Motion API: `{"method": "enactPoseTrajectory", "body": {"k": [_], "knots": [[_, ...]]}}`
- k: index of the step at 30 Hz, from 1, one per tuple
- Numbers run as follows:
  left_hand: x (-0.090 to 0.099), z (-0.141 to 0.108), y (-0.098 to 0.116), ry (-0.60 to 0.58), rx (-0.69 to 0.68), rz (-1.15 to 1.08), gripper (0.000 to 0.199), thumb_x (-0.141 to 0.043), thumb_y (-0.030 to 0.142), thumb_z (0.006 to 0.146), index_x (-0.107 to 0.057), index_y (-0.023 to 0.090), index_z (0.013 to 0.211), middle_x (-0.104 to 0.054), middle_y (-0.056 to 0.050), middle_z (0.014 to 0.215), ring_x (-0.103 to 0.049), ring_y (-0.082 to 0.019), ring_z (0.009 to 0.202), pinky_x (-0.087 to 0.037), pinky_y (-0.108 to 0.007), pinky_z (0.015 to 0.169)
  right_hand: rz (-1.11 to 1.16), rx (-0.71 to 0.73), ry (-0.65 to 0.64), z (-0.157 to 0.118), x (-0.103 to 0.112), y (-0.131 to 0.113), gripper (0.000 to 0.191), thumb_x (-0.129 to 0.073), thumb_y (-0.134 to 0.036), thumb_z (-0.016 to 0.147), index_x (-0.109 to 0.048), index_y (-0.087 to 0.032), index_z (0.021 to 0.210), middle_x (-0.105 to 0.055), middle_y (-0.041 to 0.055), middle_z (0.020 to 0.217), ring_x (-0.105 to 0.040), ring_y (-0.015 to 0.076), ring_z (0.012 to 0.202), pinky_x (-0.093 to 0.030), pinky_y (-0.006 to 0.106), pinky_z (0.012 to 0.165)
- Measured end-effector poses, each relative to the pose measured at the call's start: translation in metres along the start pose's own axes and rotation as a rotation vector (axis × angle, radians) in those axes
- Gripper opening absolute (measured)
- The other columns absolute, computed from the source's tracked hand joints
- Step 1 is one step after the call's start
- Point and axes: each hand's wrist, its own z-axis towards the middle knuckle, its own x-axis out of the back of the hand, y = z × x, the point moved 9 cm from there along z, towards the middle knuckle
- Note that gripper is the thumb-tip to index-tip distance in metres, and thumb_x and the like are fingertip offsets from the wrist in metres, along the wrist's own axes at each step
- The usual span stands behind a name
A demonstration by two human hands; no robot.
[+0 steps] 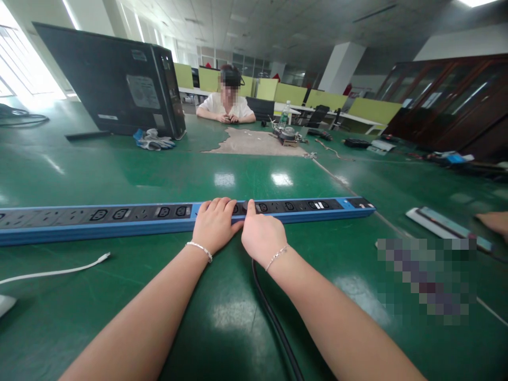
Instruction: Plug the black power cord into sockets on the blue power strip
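A long blue power strip [130, 228] with rows of black sockets lies across the green tabletop. Near its middle, my left hand [215, 225] is closed over it, fingers across the top and thumb along the near side. Right beside that, my right hand [262, 233] is closed around a black plug [245, 205], with the index finger stretched along it over a socket. Most of the plug is hidden by my fingers, so how deep it sits cannot be told. From under this hand a black cable [273, 317] runs down toward me.
A black computer tower [115, 79] stands at the back left, with work gloves [154, 139] before it. A white cable [59, 273] lies at left. Across the table sits a person [227, 103]. Phone-like devices [448, 227] and another person's hand [494, 222] are at right.
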Motion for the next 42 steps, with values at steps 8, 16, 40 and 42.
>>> {"method": "enactPoseTrajectory", "body": {"k": [8, 16, 40, 42], "knots": [[-0.001, -0.001, -0.001, 0.005, -0.007, 0.006, 0.041, -0.045, 0.037, 0.084, -0.052, 0.016, 0.118, -0.059, -0.011, 0.121, -0.05, -0.026, 0.112, -0.034, -0.04, 0.094, 0.007, -0.008, 0.006, -0.002, 0.0, -0.003, 0.059, -0.035, -0.011, 0.081, -0.028, 0.006, 0.138, -0.067, 0.0241, 0.09, -0.068, 0.0234, 0.079, -0.049, 0.031, 0.068], [0.0, 0.0, -0.002, 0.016, -0.002, 0.005, 0.044, -0.048, 0.042, 0.082, -0.052, 0.017, 0.118, -0.059, -0.01, 0.119, -0.051, -0.026, 0.11, -0.035, -0.04, 0.094, 0.102, -0.08, 0.19, -0.002, 0.002, 0.015, 0.041, -0.036, -0.025, 0.087, -0.047, -0.014, 0.126, -0.068, 0.012, 0.09, -0.066, 0.021, 0.075, -0.047, 0.03, 0.064], [0.0, 0.0, -0.003, -0.008, 0.028, -0.044, 0.049, -0.053, 0.05, 0.079, -0.05, 0.021, 0.119, -0.058, -0.01, 0.119, -0.049, -0.026, 0.112, -0.034, -0.041, 0.095, 1.15, -0.165, 0.286, 0.023, 0.023, 0.074, 0.036, -0.04, -0.039, 0.082, -0.052, -0.017, 0.056, -0.054, 0.0005, 0.054, -0.052, 0.0116, 0.057, -0.044, 0.022, 0.058], [0.0, 0.001, -0.003, -0.012, 0.031, -0.043, 0.05, -0.052, 0.05, 0.079, -0.05, 0.021, 0.119, -0.058, -0.01, 0.119, -0.049, -0.026, 0.113, -0.034, -0.041, 0.095, 1.308, -0.164, 0.202, 0.022, 0.026, 0.082, 0.032, -0.045, -0.035, 0.082, -0.05, -0.017, 0.057, -0.052, -0.0008, 0.054, -0.051, 0.0098, 0.054, -0.047, 0.022, 0.059]]}}
